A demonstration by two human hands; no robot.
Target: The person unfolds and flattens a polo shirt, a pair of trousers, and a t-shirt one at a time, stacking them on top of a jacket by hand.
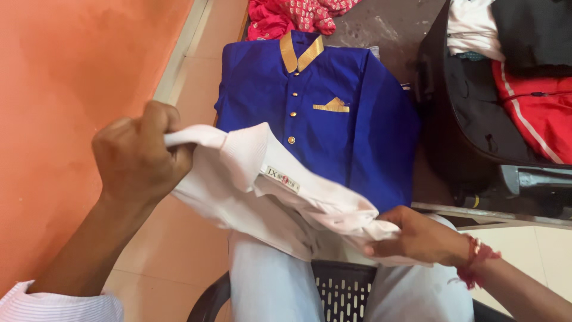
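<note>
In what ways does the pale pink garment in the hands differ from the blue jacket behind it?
The pale pink garment is plain and light; the blue jacket is deep blue with a gold collar, gold buttons and a gold pocket square. The pink garment is held up, bunched, by the left hand and right hand; the blue jacket lies flat and untouched on the dark surface. The pink garment shows a small sewn label; the jacket shows none. Both are clothing.

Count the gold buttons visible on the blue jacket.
3, in a line down the front of the blue jacket: one below the collar, one mid-chest, one just above the pale garment. That garment may hide more.
</note>
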